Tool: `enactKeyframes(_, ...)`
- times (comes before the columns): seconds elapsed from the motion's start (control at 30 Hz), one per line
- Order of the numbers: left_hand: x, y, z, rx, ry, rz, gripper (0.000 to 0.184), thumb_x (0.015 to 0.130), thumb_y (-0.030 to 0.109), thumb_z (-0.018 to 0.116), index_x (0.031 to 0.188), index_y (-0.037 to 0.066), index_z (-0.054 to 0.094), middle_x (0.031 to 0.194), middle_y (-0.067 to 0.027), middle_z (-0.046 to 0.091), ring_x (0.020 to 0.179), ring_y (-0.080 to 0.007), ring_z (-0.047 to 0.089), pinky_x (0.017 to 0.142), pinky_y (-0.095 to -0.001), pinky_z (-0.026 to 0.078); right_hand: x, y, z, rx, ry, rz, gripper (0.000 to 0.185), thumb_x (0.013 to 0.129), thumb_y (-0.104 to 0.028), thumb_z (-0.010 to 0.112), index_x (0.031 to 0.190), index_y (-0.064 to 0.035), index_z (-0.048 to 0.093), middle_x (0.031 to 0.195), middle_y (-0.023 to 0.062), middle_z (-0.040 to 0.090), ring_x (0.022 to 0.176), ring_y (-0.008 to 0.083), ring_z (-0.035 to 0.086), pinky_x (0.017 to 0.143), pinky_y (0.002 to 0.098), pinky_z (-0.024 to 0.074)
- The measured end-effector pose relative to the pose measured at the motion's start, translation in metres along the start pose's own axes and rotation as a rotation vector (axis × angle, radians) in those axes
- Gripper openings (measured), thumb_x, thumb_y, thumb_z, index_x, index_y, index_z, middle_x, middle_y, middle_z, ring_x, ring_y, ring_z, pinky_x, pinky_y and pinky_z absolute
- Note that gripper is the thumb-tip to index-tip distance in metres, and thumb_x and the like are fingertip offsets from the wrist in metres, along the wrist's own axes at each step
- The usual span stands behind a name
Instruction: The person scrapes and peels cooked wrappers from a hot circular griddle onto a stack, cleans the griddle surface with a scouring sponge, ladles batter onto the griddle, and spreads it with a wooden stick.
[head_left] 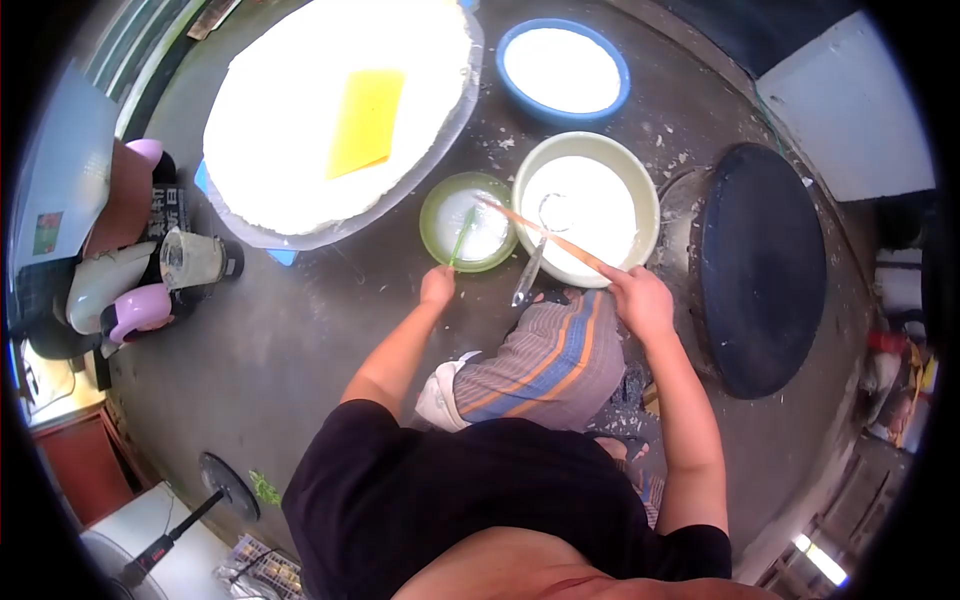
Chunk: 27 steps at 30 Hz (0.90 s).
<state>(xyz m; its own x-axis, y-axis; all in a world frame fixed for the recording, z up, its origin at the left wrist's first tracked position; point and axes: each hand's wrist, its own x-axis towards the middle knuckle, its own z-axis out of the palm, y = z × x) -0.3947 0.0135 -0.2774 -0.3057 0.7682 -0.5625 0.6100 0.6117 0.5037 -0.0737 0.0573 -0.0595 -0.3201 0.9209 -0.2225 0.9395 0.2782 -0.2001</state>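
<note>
My left hand (437, 287) is closed around the end of a thin green-handled utensil (464, 238). Its far end reaches into a small green bowl (430, 240) of whitish liquid, so its head cannot be made out. My right hand (640, 300) grips a long, flat wooden stick (560, 243), which slants left across a cream basin (648, 180). The stick's tip is over the green bowl, near the green utensil. White liquid or batter fills the basin. A metal ladle (530, 272) rests in it, its handle leaning over the rim toward me.
A blue basin (507, 85) of white material stands behind. At the left back is a wide round tray (440, 165) heaped with white, a yellow sheet (365, 125) on top. A large black round plate or lid (765, 270) is at right; a cup (193, 258) stands far left.
</note>
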Motion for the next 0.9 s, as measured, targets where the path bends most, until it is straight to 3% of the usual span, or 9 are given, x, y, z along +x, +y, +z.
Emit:
enactKeyframes(0.03,-0.007,0.006,0.004,0.003,-0.009,0.011,0.031,0.085,0.026,0.049,0.097,-0.001,0.06,0.098,-0.0229,0.059,0.092,-0.0357,0.057,0.079,-0.0403,0.044,-0.013,0.013,-0.001,0.11,0.067,0.023,0.034,0.076,-0.012,0.059,0.108,-0.0235,0.06,0.076,0.011,0.058,0.074,0.027,0.059,0.065,0.0378,0.0464)
enactKeyframes(0.1,-0.028,0.02,0.014,0.473,0.574,0.392,0.038,0.086,0.029,0.048,0.108,-0.001,0.055,0.097,-0.0222,0.059,0.09,-0.0387,0.058,0.081,-0.0452,0.043,-0.041,0.032,0.006,0.201,0.06,0.117,0.032,0.077,-0.013,0.058,0.108,-0.0207,0.06,0.078,0.0108,0.06,0.074,0.0284,0.059,0.067,0.0378,0.0468)
enactKeyframes(0.23,-0.017,0.061,0.038,0.035,0.033,0.592,0.04,0.089,0.033,0.044,0.11,-0.001,0.049,0.089,-0.0198,0.059,0.083,-0.0372,0.059,0.076,-0.0469,0.046,-0.101,0.053,0.018,0.458,0.173,0.242,0.034,0.082,-0.004,0.053,0.115,-0.012,0.056,0.07,0.0113,0.061,0.062,0.0175,0.06,0.063,0.0277,0.0469)
enactKeyframes(0.3,-0.032,0.118,0.017,-1.021,-0.901,-0.324,0.039,0.092,0.034,0.038,0.104,-0.002,0.047,0.081,-0.0167,0.058,0.079,-0.0315,0.061,0.069,-0.042,0.05,-0.132,0.047,0.009,0.641,0.141,0.416,0.032,0.084,-0.004,0.05,0.115,-0.0079,0.055,0.067,0.0059,0.059,0.061,0.0098,0.057,0.06,0.0228,0.0446)
enactKeyframes(0.5,0.032,0.129,0.063,-1.286,-0.941,-0.62,0.027,0.091,0.021,0.038,0.101,-0.003,0.044,0.077,-0.0159,0.054,0.052,-0.0217,0.052,0.041,-0.0358,0.044,-0.221,0.052,0.007,0.88,0.236,0.603,0.035,0.085,-0.002,0.048,0.119,-0.008,0.053,0.072,-0.0003,0.058,0.053,0.0028,0.044,0.049,0.0171,0.0374)
enactKeyframes(0.53,0.0,0.167,0.043,-1.068,-0.732,-0.588,0.03,0.093,0.025,0.035,0.078,0.0,0.042,0.059,-0.01,0.048,0.038,-0.0174,0.04,0.031,-0.0329,0.033,-0.232,0.054,0.01,0.91,0.289,0.642,0.035,0.086,-0.002,0.048,0.121,-0.0078,0.052,0.073,-0.0005,0.058,0.051,0.0015,0.041,0.047,0.0155,0.0354)
enactKeyframes(0.63,-0.048,0.187,0.017,-0.47,-0.475,-0.12,0.03,0.093,0.023,0.035,0.076,-0.001,0.045,0.054,-0.0086,0.045,0.037,-0.0178,0.04,0.031,-0.0322,0.032,-0.253,0.048,-0.005,0.977,0.36,0.759,0.033,0.086,-0.005,0.05,0.118,-0.0098,0.054,0.071,0.0006,0.059,0.054,0.0036,0.045,0.05,0.0183,0.0389)
enactKeyframes(0.77,-0.052,0.155,0.028,0.206,-0.009,0.639,0.025,0.085,0.019,0.046,0.081,-0.003,0.059,0.075,-0.0198,0.062,0.06,-0.0305,0.062,0.054,-0.0399,0.049,-0.261,0.057,0.014,1.079,0.452,0.788,0.034,0.086,-0.005,0.05,0.119,-0.0109,0.054,0.071,-0.0004,0.059,0.052,0.0029,0.044,0.048,0.018,0.038)
enactKeyframes(0.9,-0.028,0.172,0.021,0.778,-0.114,0.543,0.02,0.079,0.014,0.049,0.083,0.0,0.063,0.087,-0.0209,0.063,0.078,-0.0312,0.063,0.069,-0.0398,0.05,-0.253,0.06,0.02,1.029,0.472,0.776,0.034,0.085,-0.004,0.05,0.118,-0.0118,0.055,0.071,0.0008,0.059,0.054,0.0043,0.047,0.051,0.0196,0.0403)
